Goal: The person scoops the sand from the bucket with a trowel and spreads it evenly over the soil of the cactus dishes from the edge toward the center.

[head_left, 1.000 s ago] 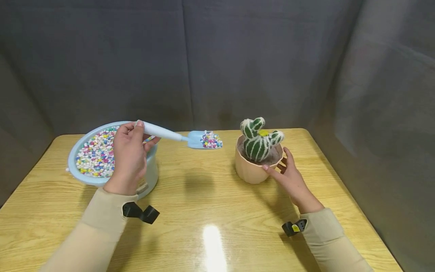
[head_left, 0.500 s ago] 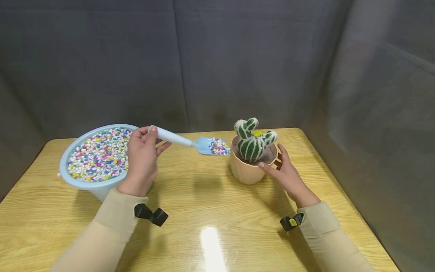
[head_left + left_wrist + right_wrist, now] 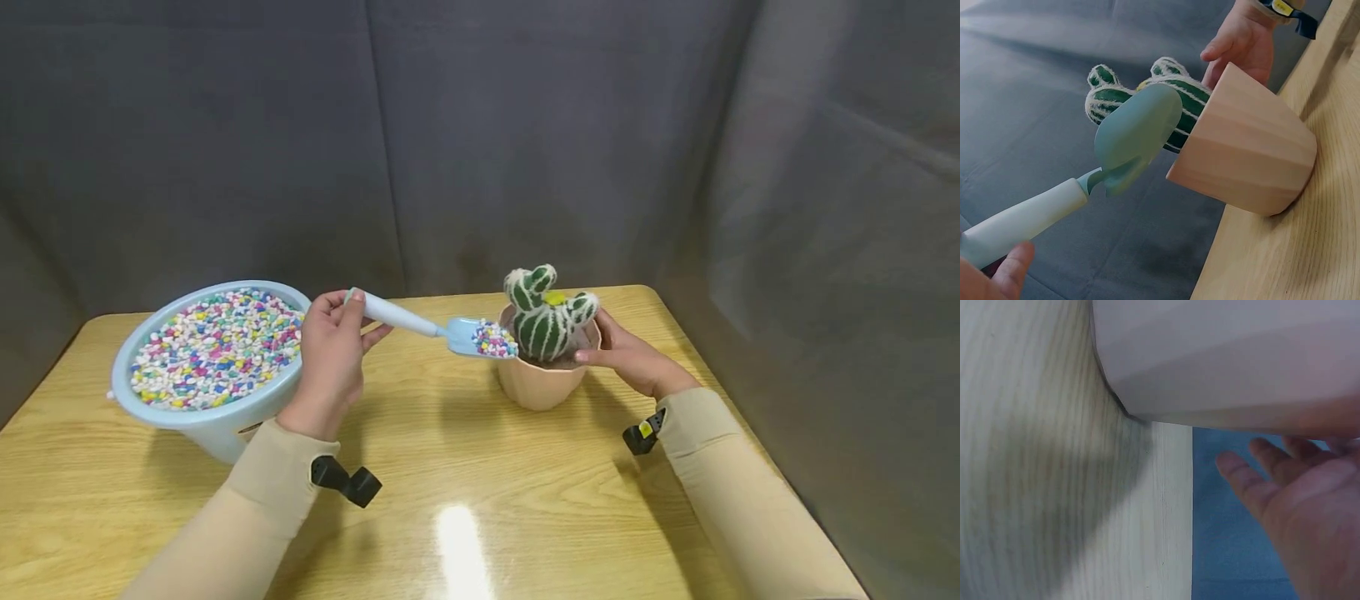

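My left hand (image 3: 330, 358) grips the pale blue handle of a garden trowel (image 3: 397, 317). Its blade, heaped at the tip with small multicoloured pebbles (image 3: 495, 340), is at the left rim of a peach flowerpot (image 3: 542, 385). A green and white yarn cactus (image 3: 543, 333) stands in the pot. From the left wrist, the blade's underside (image 3: 1138, 128) shows in front of the cactus. My right hand (image 3: 637, 362) is at the pot's right side, thumb near the rim. In the right wrist view its fingers (image 3: 1250, 478) reach loosely alongside the pot wall.
A light blue bucket (image 3: 213, 421) full of multicoloured pebbles stands on the left of the wooden table (image 3: 405, 492). One stray pebble sits at the bucket's left outer edge. Dark cloth (image 3: 480, 150) hangs behind the table and along the right side.
The loaded trowel has moved right and slightly down, from short of the pot to its rim. My right hand has shifted slightly up along the pot. The head view has turned a little rightward.
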{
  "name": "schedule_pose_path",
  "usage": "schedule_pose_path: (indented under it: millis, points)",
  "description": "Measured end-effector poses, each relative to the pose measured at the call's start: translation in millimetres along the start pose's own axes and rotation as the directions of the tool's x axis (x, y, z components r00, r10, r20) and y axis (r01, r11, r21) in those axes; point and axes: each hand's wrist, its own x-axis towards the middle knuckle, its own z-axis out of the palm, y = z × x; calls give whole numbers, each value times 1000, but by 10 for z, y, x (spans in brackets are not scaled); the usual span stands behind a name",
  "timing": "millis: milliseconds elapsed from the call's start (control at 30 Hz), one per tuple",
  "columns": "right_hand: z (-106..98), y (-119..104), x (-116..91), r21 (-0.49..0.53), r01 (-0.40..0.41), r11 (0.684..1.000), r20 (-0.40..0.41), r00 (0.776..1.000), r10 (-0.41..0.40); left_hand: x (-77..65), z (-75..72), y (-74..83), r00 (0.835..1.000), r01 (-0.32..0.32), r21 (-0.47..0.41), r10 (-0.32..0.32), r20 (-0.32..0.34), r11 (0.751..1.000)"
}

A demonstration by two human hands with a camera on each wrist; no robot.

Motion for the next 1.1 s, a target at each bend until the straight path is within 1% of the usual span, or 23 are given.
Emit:
schedule_pose_path:
  millis: [167,400,567,633,833,967,1100]
  points:
    - [-50,6,54,-8,-27,1000,32,999,27,-12,25,-10,1000,3,2,-3,17,1000]
    - [-128,-41,83,-52,-24,998,54,998,27,-13,75,-50,999,12,0,-12,31,1000]
    - [-120,-98,115,-131,-63,989,95,993,76,-23,91,-67,999,24,1,-25,32,1000]
    - [-116,-102,118,-168,-77,983,98,991,94,-23,98,-76,999,23,0,-23,32,1000]
    - [-109,-87,106,-234,-96,968,79,990,118,-14,112,-88,999,27,15,-27,30,1000]
    - [-108,-72,90,-263,-86,961,80,991,110,-11,126,-77,999,32,42,-34,40,999]
    - [-109,-71,99,-258,-58,964,111,990,89,1,132,-51,999,17,44,-18,41,999]
